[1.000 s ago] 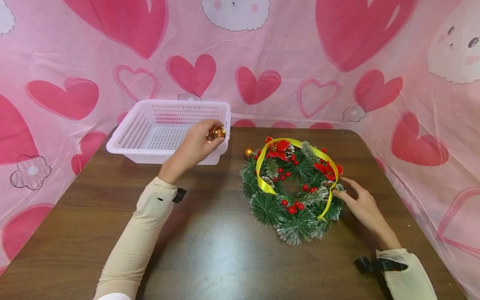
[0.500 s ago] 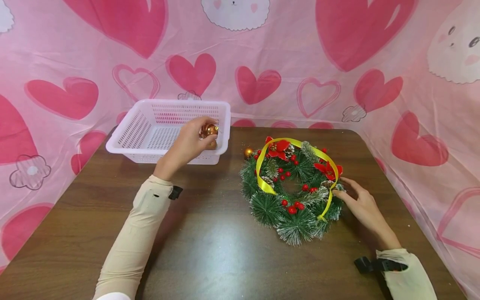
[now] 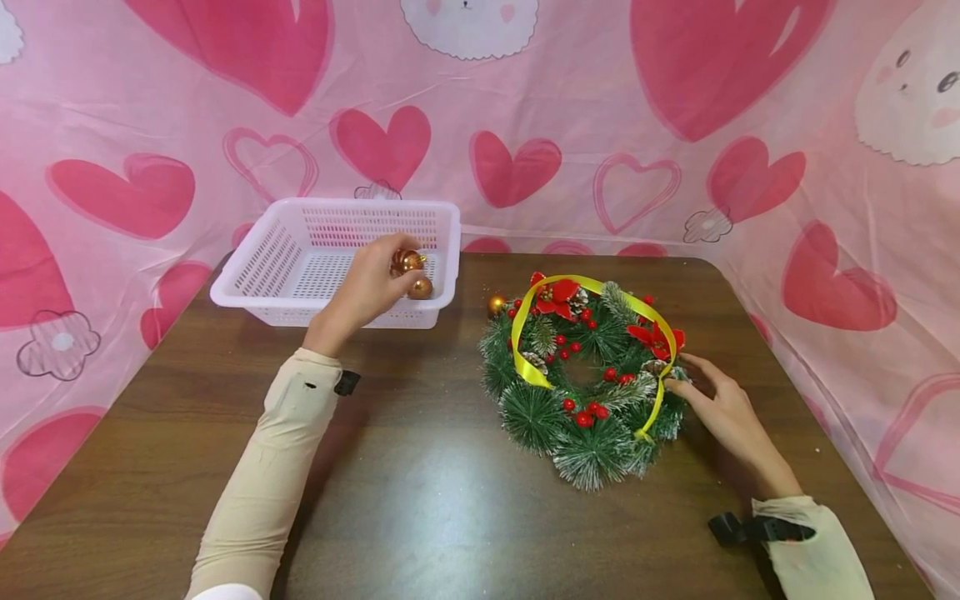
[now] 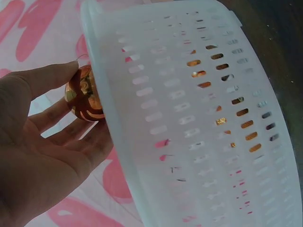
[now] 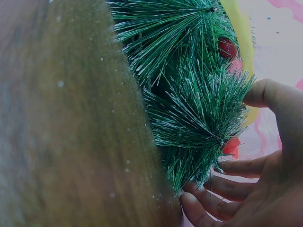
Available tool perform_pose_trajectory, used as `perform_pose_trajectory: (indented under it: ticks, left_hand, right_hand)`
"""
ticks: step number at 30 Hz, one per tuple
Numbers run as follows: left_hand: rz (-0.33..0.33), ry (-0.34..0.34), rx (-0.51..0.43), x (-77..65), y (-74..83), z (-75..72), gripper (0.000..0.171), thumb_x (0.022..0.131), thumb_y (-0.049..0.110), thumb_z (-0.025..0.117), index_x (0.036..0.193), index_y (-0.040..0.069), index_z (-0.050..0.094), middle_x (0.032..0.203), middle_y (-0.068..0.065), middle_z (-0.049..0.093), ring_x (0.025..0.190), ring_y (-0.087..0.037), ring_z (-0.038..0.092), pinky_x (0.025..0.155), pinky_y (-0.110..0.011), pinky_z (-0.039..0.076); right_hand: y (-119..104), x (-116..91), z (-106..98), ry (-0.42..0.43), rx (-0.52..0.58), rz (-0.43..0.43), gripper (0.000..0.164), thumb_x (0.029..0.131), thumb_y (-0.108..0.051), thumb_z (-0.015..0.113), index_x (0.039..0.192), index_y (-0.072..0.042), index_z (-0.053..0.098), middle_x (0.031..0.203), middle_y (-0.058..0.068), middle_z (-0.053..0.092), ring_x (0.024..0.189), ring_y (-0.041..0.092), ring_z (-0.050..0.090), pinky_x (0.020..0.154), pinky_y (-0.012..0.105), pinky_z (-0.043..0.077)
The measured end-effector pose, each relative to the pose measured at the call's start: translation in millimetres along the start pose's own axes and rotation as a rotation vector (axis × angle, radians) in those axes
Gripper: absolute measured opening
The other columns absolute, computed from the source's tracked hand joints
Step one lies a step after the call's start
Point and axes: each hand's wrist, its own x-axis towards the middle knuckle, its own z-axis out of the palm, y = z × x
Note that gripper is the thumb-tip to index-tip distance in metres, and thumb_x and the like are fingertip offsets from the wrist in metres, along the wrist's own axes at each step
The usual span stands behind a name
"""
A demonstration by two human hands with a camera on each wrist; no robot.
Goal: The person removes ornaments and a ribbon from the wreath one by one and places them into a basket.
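Note:
Over the right end of the white plastic basket (image 3: 247, 302), my left hand (image 3: 367, 283) pinches a shiny copper Christmas bauble (image 3: 409, 261) between thumb and fingers. In the left wrist view the held bauble (image 4: 84, 94) shows just past the basket rim (image 4: 99, 85). A smaller copper bauble (image 3: 420, 288) appears just below it, inside the basket. On the right, a green Christmas wreath (image 3: 532, 412) lies flat, with red berries, poinsettias and pine cones. My right hand (image 3: 723, 417) holds its right edge, thumb (image 5: 260, 93) against the frosted needles, fingers at the outer side.
A yellow ribbon (image 3: 531, 372) loops over the wreath. One small gold bauble (image 3: 496, 305) sits at the wreath's far left edge. Everything stands on a dark wooden table (image 3: 420, 500), with a pink heart-print cloth (image 3: 517, 83) hanging behind and at the sides.
My left hand has shifted left and slightly in over the basket with the bauble. The smaller copper bauble has come into clearer view below it. My right hand and the wreath stay put.

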Motion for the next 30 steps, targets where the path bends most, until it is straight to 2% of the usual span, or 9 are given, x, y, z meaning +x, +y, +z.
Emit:
perform_pose_trajectory:
  ticks: [11,23,30]
  left_hand:
    - [-0.051,-0.039,-0.011,-0.1,-9.5,0.4,0.036,0.084,0.006,0.077,0.115,-0.006,0.064,0.1,-0.019,0.067,0.088,-0.029,0.061,0.079,-0.043,0.049]
    - [-0.066,-0.073,0.02,-1.5,-20.8,4.4,0.035,0.084,0.005,0.076,0.115,-0.007,0.064,0.102,-0.02,0.067,0.092,-0.032,0.061,0.084,-0.047,0.048]
    - [-0.087,-0.116,0.047,-2.3,-26.7,6.5,0.033,0.085,0.007,0.076,0.114,-0.007,0.064,0.105,-0.022,0.067,0.094,-0.034,0.059,0.087,-0.048,0.046]
  right_hand:
    - [-0.3,-0.6,0.6,0.01,0.002,-0.004,0.076,0.099,-0.052,0.053,0.153,-0.003,0.033,0.148,0.03,0.041,0.129,0.05,0.042,0.097,0.069,0.035]
    - [-0.8,0.1,1.1,0.01,0.002,0.005,0.077,0.098,-0.053,0.054,0.153,-0.004,0.033,0.149,0.03,0.04,0.131,0.051,0.039,0.098,0.071,0.033]
    - [-0.6,0.3,0.4,0.021,0.001,-0.009,0.074,0.099,-0.051,0.054,0.152,-0.004,0.034,0.148,0.03,0.042,0.129,0.051,0.042,0.097,0.07,0.034]
